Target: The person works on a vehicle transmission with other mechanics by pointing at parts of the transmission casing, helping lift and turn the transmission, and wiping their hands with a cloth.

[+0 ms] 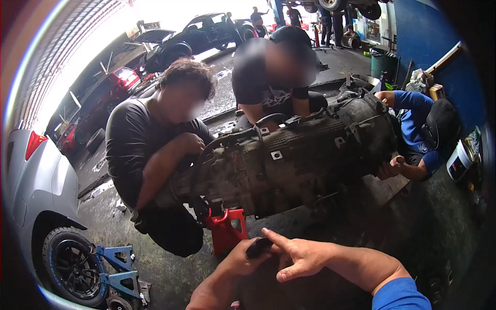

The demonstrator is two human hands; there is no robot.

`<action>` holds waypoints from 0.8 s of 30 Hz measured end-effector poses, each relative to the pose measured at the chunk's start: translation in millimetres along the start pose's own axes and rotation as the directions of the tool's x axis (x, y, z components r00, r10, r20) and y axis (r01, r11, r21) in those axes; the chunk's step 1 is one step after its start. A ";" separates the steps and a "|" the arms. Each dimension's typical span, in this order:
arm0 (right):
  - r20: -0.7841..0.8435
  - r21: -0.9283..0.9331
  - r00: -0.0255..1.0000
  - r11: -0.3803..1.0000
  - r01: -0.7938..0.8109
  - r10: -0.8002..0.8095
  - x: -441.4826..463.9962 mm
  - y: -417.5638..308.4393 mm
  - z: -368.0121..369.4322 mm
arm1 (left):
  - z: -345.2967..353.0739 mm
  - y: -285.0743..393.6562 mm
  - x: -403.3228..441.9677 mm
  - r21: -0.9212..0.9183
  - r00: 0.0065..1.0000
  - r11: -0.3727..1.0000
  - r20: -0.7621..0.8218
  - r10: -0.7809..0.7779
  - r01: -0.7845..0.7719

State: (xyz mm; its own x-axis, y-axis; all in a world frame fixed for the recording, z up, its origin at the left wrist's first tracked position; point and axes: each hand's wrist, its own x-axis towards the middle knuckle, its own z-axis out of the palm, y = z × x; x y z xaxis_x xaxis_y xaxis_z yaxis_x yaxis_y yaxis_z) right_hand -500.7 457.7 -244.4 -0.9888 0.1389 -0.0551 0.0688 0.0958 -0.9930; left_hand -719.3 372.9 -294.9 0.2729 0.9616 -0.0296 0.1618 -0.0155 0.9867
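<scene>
Gearbox (299, 165), near edge beyond fingers (276, 238)

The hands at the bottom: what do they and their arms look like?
The left hand and right hand wear no gloves. The right arm has a bare forearm, with a blue sleeve near the elbow. The left arm is bare where it shows; no sleeve is visible.

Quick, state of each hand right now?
Left hand: partly curled at something dark; whether it grips it cannot be told.
Right hand: open, index finger and thumb extended; nothing visibly held.
</scene>
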 end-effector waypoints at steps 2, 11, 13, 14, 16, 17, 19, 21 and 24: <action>0.021 -0.112 0.995 0.989 -0.092 0.095 1.8 -2.6 -3.4 | 6.0 -1.2 0.1 0.070 0.999 0.997 -0.050 -0.020 0.024; -0.049 0.540 0.992 0.839 -0.072 0.117 9.5 23.4 -10.4 | 9.6 13.5 15.4 0.636 0.522 0.620 -0.372 0.768 -0.459; 0.185 0.762 0.982 0.624 -0.171 0.043 8.4 22.6 7.5 | 23.7 15.2 17.0 0.798 0.544 0.450 -0.187 0.818 -0.401; 0.213 0.688 0.977 0.705 -0.172 0.031 13.8 25.8 14.3 | 27.1 15.7 17.9 0.912 0.575 0.228 0.010 0.818 -0.340; 0.120 0.333 0.970 0.912 -0.242 0.213 18.7 25.0 17.9 | 23.3 5.7 23.4 0.892 0.542 0.267 -0.029 0.840 -0.366; 0.112 0.333 0.972 0.913 -0.235 0.209 18.6 21.5 15.9 | 21.8 9.5 24.4 0.876 0.650 0.326 -0.020 0.760 -0.354; 0.120 0.035 0.932 0.937 -0.348 0.342 15.2 11.4 8.5 | 18.7 16.6 29.1 0.845 0.766 0.410 0.000 0.643 -0.344; 0.073 -0.121 0.957 0.955 -0.271 0.280 12.0 12.3 7.3 | 13.1 28.3 27.5 0.760 0.915 0.600 -0.016 0.402 -0.250; -0.079 -0.206 0.995 0.977 0.046 -0.063 6.3 2.0 8.4 | -5.0 20.6 21.6 0.507 0.979 0.855 -0.098 0.181 -0.107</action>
State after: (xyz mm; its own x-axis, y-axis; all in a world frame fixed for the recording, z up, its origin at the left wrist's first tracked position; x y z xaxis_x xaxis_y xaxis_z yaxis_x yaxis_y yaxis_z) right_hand -507.9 450.4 -247.7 -0.9776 0.2097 0.0163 0.0491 0.3032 -0.9517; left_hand -714.9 394.8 -274.4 0.2029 0.9652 0.1650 0.5901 -0.2550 0.7660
